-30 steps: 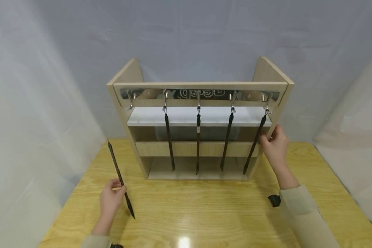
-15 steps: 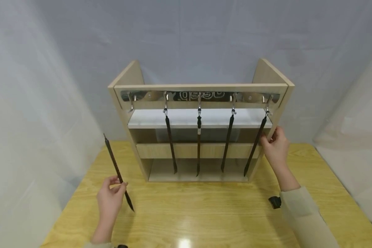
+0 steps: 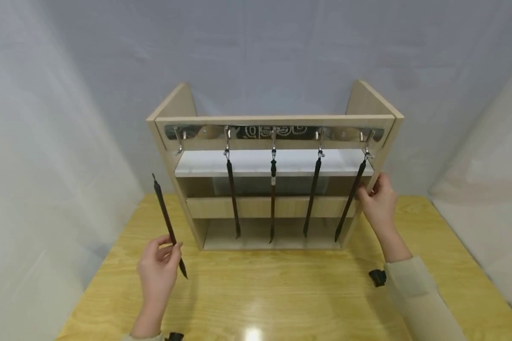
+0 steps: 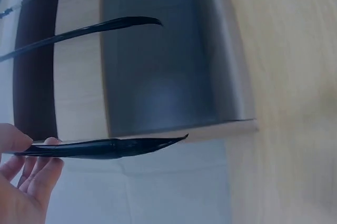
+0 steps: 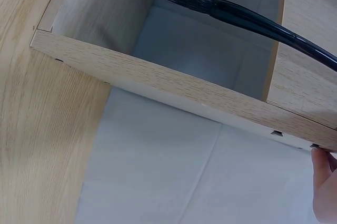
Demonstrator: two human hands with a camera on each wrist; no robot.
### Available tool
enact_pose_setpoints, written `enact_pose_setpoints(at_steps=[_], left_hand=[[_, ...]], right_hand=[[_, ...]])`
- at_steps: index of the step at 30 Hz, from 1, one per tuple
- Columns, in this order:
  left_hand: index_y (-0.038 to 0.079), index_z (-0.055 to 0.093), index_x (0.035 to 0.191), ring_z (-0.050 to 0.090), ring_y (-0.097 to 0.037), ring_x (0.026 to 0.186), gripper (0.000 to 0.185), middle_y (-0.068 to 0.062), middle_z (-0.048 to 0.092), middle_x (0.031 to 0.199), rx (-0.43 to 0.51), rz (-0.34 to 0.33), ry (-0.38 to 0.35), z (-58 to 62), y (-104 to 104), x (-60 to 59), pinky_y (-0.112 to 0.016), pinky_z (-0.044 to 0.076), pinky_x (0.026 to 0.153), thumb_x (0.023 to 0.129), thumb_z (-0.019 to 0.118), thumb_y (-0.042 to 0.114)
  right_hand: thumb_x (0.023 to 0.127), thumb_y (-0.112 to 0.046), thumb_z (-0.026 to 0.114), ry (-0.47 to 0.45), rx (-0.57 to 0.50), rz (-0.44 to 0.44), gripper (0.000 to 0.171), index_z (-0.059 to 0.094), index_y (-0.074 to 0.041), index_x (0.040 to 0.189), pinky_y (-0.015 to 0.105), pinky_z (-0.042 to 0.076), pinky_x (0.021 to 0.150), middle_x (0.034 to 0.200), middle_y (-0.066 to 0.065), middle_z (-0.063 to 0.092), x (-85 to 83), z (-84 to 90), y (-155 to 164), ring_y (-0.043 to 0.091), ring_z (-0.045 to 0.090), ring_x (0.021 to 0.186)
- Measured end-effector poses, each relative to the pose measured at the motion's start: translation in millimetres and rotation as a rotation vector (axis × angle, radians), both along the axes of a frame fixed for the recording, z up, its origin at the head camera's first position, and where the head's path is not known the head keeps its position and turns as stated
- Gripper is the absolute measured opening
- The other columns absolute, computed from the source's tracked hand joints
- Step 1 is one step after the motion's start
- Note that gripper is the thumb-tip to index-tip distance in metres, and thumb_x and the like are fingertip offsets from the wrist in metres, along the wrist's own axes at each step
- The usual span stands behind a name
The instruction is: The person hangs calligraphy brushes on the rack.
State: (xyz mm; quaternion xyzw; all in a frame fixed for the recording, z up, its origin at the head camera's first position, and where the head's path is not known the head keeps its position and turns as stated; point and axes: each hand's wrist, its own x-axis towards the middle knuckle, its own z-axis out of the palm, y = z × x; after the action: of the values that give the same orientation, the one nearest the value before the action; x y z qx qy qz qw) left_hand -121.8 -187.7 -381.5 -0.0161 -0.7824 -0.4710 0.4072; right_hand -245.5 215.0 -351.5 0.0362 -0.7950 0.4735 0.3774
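My left hand (image 3: 158, 265) pinches a dark calligraphy brush (image 3: 164, 208) around its lower handle, left of the wooden shelf (image 3: 277, 208). The brush stands tilted, cord loop up and bristle tip down, above the table. In the left wrist view the brush's black bristle head (image 4: 150, 147) sticks out beyond the fingers. With thumb and fingers, my right hand (image 3: 379, 203) grips the front edge of the shelf's right side panel (image 5: 158, 76); part of that hand is outside the right wrist view. Several similar brushes, among them a hanging brush (image 3: 273, 203), dangle from metal hooks by their loops.
A shiny hook rail (image 3: 345, 132) runs across the shelf's top front board, with a metal hook (image 3: 178, 141) at its left end. The shelf stands on a yellow wood-grain table (image 3: 256, 289). Pale sheeting (image 3: 256, 57) hangs behind and on both sides.
My left hand has risen and moved slightly right with the brush, whose tip is higher above the table. My right hand keeps its grip on the side panel.
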Motion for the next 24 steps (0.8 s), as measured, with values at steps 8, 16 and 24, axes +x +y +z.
enact_pose_setpoints(at_steps=[8,16,24], left_hand=[[-0.016,0.055,0.084,0.054,0.004,0.071,0.018,-0.024,0.055,0.081,-0.019,-0.05,0.098,9.0,10,-11.6,-0.008,0.047,0.061,0.068,0.06,-0.022],[-0.012,0.058,0.088,0.059,-0.011,0.072,0.019,-0.02,0.057,0.083,-0.045,-0.038,0.111,-1.8,6,-23.6,-0.007,0.047,0.062,0.07,0.063,-0.016],[-0.012,0.058,0.087,0.06,-0.026,0.07,0.019,-0.019,0.057,0.084,-0.044,-0.031,0.104,3.3,9,-24.3,-0.008,0.047,0.061,0.07,0.062,-0.016]], right_hand=[[0.074,0.007,0.055,-0.003,-0.003,-0.012,0.025,0.051,0.009,0.099,0.004,0.04,0.051,0.08,0.02,0.059,0.2,-0.7,0,-0.003,0.051,0.068],[0.074,0.005,0.056,0.017,0.005,-0.014,0.026,0.052,0.009,0.1,0.004,0.039,0.05,0.081,0.022,0.06,0.3,-1.5,0,-0.006,0.05,0.066],[0.074,0.005,0.055,0.008,-0.003,-0.014,0.025,0.052,0.009,0.098,0.004,0.04,0.051,0.081,0.023,0.061,-1.2,-2.4,0,0.002,0.054,0.068]])
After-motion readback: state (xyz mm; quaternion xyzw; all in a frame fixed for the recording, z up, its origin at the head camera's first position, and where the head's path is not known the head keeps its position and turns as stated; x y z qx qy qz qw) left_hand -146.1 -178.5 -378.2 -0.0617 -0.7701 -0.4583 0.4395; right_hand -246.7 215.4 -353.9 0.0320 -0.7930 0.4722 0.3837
